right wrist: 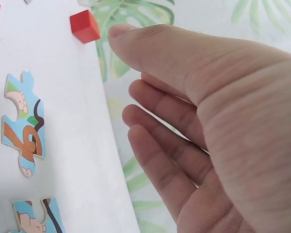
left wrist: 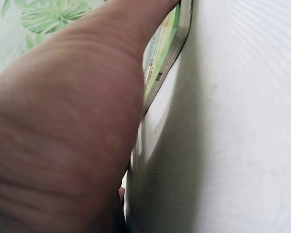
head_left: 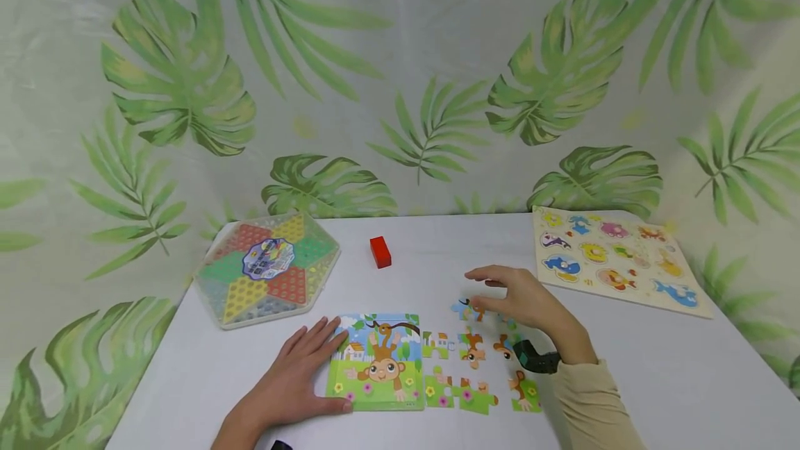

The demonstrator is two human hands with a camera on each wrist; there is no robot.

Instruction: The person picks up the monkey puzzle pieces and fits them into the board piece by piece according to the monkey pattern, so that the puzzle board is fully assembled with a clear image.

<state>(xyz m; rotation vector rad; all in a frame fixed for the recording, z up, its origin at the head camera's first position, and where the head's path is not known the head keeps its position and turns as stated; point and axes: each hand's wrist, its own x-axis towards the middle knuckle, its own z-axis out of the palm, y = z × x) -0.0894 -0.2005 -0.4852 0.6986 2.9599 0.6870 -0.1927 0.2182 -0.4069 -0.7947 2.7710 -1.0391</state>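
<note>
A square jigsaw board (head_left: 378,384) with a monkey picture lies at the front middle of the table. My left hand (head_left: 301,375) rests along its left side, fingers spread over the upper left edge and thumb by the lower left corner. In the left wrist view the wrist hides most of the board, leaving a strip of its edge. Several loose jigsaw pieces (head_left: 478,400) lie to the right of the board. Over the back ones hovers my right hand (head_left: 521,297), thumb and fingers apart, nothing between them. A blue-and-brown piece (right wrist: 28,128) lies beside it in the right wrist view.
Farther back is a small red block (head_left: 380,253). A hexagonal Chinese checkers board (head_left: 309,255) lies at the back left, and a wooden peg puzzle (head_left: 600,276) with sea animals at the back right. A leaf-patterned cloth (head_left: 425,89) hangs behind the white table (head_left: 437,248).
</note>
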